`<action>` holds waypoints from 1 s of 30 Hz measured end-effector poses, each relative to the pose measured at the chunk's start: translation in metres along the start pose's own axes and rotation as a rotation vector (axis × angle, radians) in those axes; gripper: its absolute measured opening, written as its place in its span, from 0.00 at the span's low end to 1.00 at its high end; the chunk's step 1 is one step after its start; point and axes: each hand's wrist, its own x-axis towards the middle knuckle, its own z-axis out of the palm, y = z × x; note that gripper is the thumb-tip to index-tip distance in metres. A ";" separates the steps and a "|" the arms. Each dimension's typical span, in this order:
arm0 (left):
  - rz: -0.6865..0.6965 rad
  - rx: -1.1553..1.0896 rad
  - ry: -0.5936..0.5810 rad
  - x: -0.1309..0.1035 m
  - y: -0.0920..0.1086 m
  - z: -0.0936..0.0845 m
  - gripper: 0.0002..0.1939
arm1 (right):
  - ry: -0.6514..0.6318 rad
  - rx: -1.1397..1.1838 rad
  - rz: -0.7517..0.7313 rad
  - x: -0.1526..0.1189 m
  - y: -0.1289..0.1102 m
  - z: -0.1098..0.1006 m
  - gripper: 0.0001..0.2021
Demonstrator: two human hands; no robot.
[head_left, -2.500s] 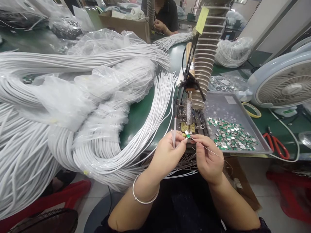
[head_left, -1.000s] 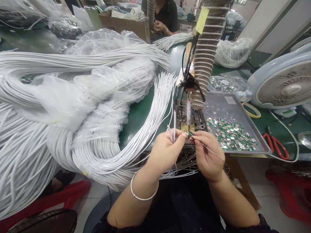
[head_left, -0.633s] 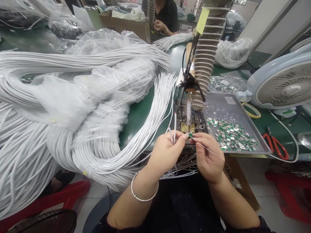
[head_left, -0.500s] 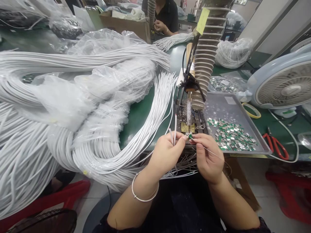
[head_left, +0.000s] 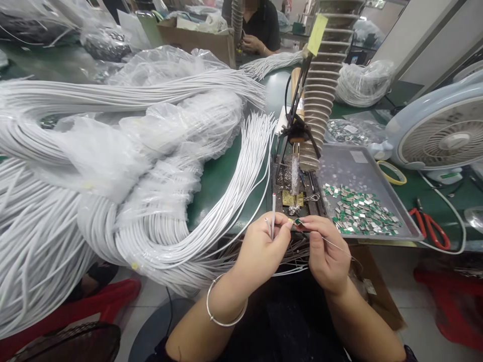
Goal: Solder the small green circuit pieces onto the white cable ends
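My left hand (head_left: 266, 246) is closed around white cables (head_left: 273, 216), whose ends stick up between thumb and fingers. A small green board (head_left: 298, 221) sits between the fingertips of both hands. My right hand (head_left: 327, 251) is closed in a pinch on a thin wire (head_left: 335, 246) that trails off to the right. Just beyond the fingertips is the soldering iron (head_left: 295, 173), fixed tip down in a stand over a yellow pad (head_left: 289, 198).
Bundled white cables (head_left: 151, 241) fill the left. A grey tray (head_left: 411, 229) of small green-and-silver boards lies right, beside red-handled pliers (head_left: 432, 229) and a fan (head_left: 449, 136). A ribbed duct (head_left: 320, 90) rises behind the iron. A person (head_left: 260, 25) sits across.
Both hands have drawn slightly back from the soldering iron's tip, bringing the green board and cable with them. More of the spot under the tip shows.
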 end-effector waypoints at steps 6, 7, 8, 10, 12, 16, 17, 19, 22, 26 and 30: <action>0.111 0.011 0.004 -0.004 -0.001 0.001 0.08 | -0.007 0.019 -0.001 -0.005 -0.003 -0.002 0.12; 0.126 0.025 0.002 -0.004 -0.002 0.001 0.08 | -0.009 0.026 0.001 -0.006 -0.002 -0.002 0.13; 0.140 0.046 -0.002 -0.005 -0.003 0.001 0.08 | -0.012 0.034 0.006 -0.006 -0.001 -0.002 0.13; 0.161 0.095 -0.018 -0.006 -0.006 0.000 0.11 | -0.016 0.051 0.016 -0.008 0.000 -0.003 0.13; 0.173 0.124 -0.031 -0.008 -0.010 0.000 0.14 | -0.022 0.072 0.022 -0.010 0.001 -0.004 0.13; 0.205 0.077 -0.007 -0.012 -0.018 -0.001 0.13 | -0.036 0.109 0.029 -0.014 0.000 -0.011 0.14; 0.207 0.046 -0.005 -0.012 -0.020 -0.002 0.12 | -0.034 0.103 0.032 -0.014 -0.001 -0.014 0.14; 0.169 -0.059 -0.035 -0.012 -0.023 -0.002 0.11 | -0.014 0.063 0.042 -0.014 -0.002 -0.019 0.14; 0.068 -0.290 -0.099 -0.010 -0.027 0.000 0.10 | 0.023 -0.058 0.069 -0.009 -0.003 -0.028 0.13; 0.083 -0.527 -0.089 -0.006 -0.029 0.004 0.10 | 0.013 -0.314 0.089 0.013 0.005 -0.045 0.10; 0.124 -0.650 -0.052 -0.003 -0.026 0.005 0.14 | -0.108 -0.627 0.101 0.042 0.029 -0.062 0.09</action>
